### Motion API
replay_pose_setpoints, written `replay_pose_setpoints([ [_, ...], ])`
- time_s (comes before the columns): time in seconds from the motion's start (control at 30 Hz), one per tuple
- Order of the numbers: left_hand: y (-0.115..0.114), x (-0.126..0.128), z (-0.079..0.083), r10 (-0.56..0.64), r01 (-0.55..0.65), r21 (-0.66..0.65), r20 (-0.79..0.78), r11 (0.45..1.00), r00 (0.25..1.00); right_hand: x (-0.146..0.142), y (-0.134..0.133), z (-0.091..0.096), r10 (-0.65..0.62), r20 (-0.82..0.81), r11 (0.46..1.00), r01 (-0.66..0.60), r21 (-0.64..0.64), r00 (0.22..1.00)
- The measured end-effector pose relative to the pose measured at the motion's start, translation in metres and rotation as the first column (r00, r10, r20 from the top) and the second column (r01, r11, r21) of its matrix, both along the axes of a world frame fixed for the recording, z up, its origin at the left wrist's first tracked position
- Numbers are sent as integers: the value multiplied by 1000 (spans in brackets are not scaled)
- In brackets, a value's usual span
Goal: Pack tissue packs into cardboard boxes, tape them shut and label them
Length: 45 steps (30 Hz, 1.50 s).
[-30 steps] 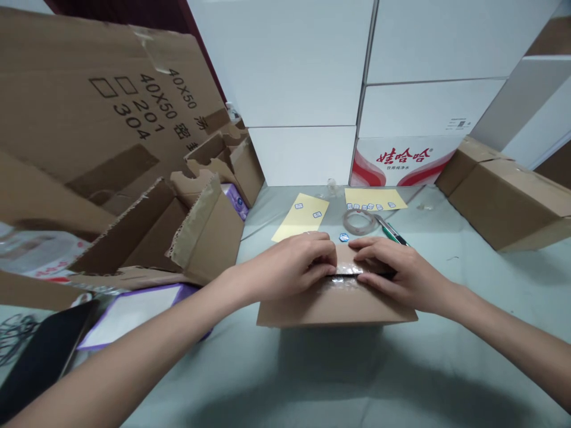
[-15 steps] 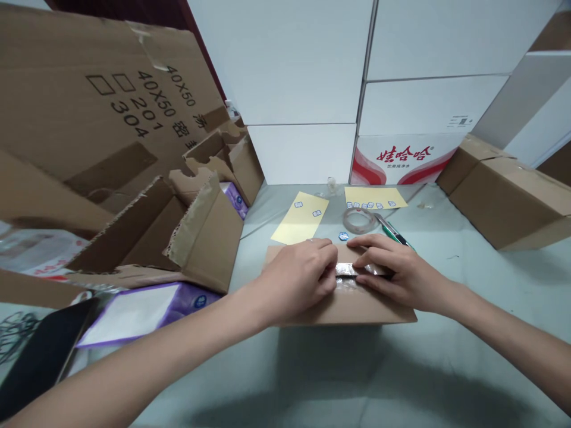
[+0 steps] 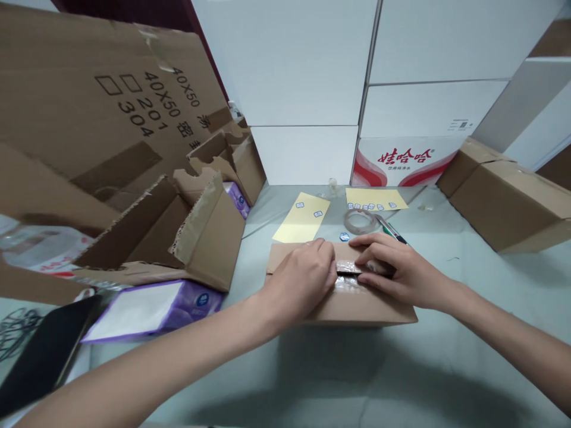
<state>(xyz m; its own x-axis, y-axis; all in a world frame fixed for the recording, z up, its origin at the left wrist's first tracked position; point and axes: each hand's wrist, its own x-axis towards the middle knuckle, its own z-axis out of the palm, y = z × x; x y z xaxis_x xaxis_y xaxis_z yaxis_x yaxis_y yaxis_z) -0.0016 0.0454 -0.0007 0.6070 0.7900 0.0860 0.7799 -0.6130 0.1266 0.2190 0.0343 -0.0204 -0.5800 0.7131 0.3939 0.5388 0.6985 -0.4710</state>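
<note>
My left hand (image 3: 303,279) and my right hand (image 3: 395,267) both rest on the top of a closed corrugated cardboard box (image 3: 361,312), with their fingertips meeting near the centre seam. A strip of shiny transparent packing tape (image 3: 348,282) runs across the seam, partly hidden under my fingers. Neither hand grips anything. Just beyond my right fingers lie a roll of transparent tape (image 3: 360,222) and a green-handled utility knife (image 3: 391,230). A small blue-and-white sticker (image 3: 344,236) sits near my fingertips.
Two yellow sheets with small stickers (image 3: 303,217) lie on the pale table (image 3: 468,309) behind the box. At left are open cardboard cartons (image 3: 209,238) and a purple-wrapped tissue pack (image 3: 156,309). White cartons (image 3: 289,65) stand behind, and a brown box (image 3: 504,205) lies right.
My left hand has slid back and left on the box top, showing more cardboard. My right hand has stayed near the tape. The view has shifted slightly.
</note>
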Motion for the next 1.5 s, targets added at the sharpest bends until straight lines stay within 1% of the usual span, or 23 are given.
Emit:
replay_pose_setpoints([
  [0.1, 3, -5, 4, -29, 30, -32, 20, 999, 999, 0, 0, 1, -5, -2, 1000, 5, -18, 1000],
  [0.23, 9, -15, 20, -134, 143, -148, 69, 979, 989, -1, -2, 2, -31, -1, 999, 31, -34, 1000],
  [0.33, 11, -16, 28, -168, 187, -208, 104, 960, 980, -1, -4, 2, -26, -8, 999, 26, -35, 1000],
  [0.47, 15, -10, 26, -230, 258, -222, 143, 940, 963, 0, -4, 1, -21, -30, 999, 20, -42, 999],
  [0.57, 21, -7, 23, -282, 307, -233, 135, 923, 950, 0, -4, -1, -16, -40, 999, 15, -37, 999],
  [0.67, 23, -5, 23, -307, 326, -228, 112, 917, 945, 0, -3, -1, -5, -39, 1000, 4, -29, 999],
  [0.73, 20, -3, 22, -302, 310, -192, 71, 931, 951, 0, -2, -1, -4, -30, 1000, 3, -28, 1000],
  [0.87, 10, 0, 15, -256, 253, -75, -30, 964, 966, 0, -1, 0, 0, -25, 999, -1, -42, 1000],
  [1.0, 6, 4, 9, -197, 197, -20, -39, 980, 980, 0, -1, 0, -31, -56, 994, 25, -105, 998],
  [1.1, 5, 9, 4, -130, 130, 12, -4, 991, 992, 1, 0, 0, -25, -61, 994, 18, -106, 998],
  [1.23, 8, 10, 0, -32, 29, 40, 72, 999, 997, 1, -1, 0, 1, -28, 999, -2, -35, 1000],
  [1.37, 14, -2, 2, 98, -109, 52, 187, 993, 977, 1, -6, 1, -7, -17, 1000, 7, 1, 1000],
  [1.43, 14, -11, 4, 117, -133, 47, 249, 990, 961, 1, -7, 1, -14, -13, 1000, 14, 6, 1000],
  [1.5, 11, -19, 4, 107, -130, 53, 310, 990, 945, 2, -7, 0, -11, -13, 999, 12, 34, 1000],
])
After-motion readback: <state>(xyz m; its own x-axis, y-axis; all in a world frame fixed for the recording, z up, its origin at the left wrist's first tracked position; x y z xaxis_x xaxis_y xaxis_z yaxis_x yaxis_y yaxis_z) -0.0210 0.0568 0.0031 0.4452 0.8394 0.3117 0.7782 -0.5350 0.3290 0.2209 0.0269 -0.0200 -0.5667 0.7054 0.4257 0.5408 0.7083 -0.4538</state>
